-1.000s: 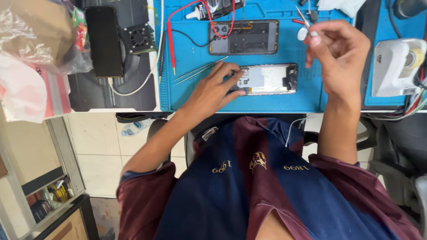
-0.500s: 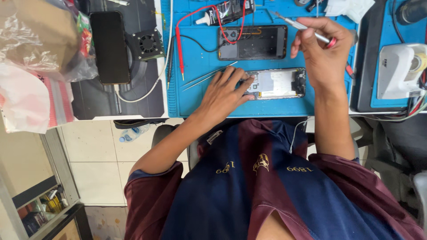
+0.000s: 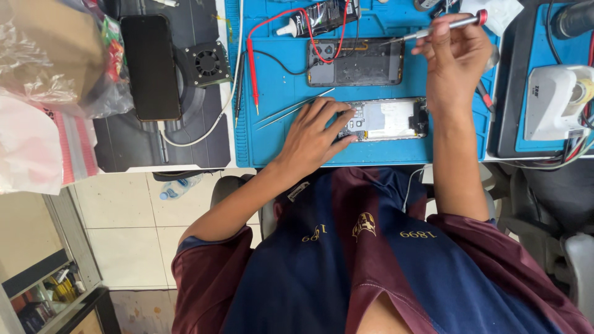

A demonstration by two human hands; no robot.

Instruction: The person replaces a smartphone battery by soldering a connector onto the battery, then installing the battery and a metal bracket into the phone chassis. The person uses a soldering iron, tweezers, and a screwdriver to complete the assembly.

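In the head view, the opened phone (image 3: 387,119) lies flat on the blue work mat (image 3: 278,93) that covers the counter, near the mat's front edge, its circuit board and metal shields facing up. The left hand (image 3: 315,133) rests on the mat at the phone's left end, fingers spread and lightly curled, the fingertips pressing on that end of the phone. The right hand (image 3: 455,59) is raised above and to the right of the phone, its fingers pinched around a thin screwdriver (image 3: 442,26) with a red cap, whose shaft points left toward the dark phone shell (image 3: 356,62) lying just beyond the opened phone. Left of the phone, a pair of metal tweezers (image 3: 297,106) lies on the mat, and farther left a red test probe (image 3: 252,74) with its red lead running up the mat. Well to the left of the phone, off the mat, a black phone (image 3: 150,67) lies face up beside a small black fan (image 3: 206,62). Right of the phone stands a white device (image 3: 554,102) on a second blue pad.
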